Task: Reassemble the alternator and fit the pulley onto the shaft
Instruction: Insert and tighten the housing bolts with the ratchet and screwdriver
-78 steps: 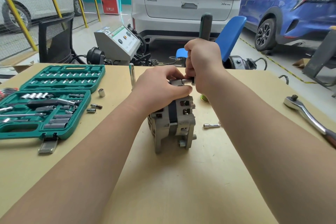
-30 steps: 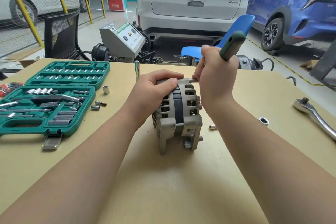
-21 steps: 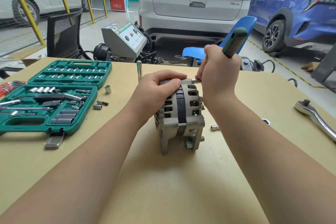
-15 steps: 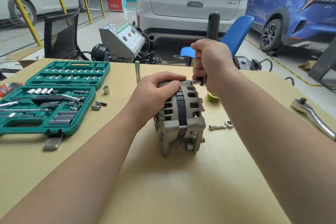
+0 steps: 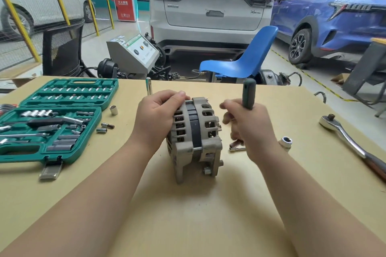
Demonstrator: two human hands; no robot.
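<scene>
The grey cast-metal alternator (image 5: 195, 137) stands on edge near the middle of the tan board counter (image 5: 188, 215). The left hand (image 5: 155, 118) lies over its top left side; the right hand (image 5: 249, 129) is just to its right, apart from it, holding a dark-handled driver (image 5: 248, 94) upright. To the left lies the open green plastic socket case (image 5: 54, 119), with loose small sockets (image 5: 104, 128) between case and alternator. A chrome socket (image 5: 285, 142) sits right of the right hand, and a chrome ratchet wrench (image 5: 351, 142) lies farther right. A blue plastic chair (image 5: 242, 60) stands behind the counter.
</scene>
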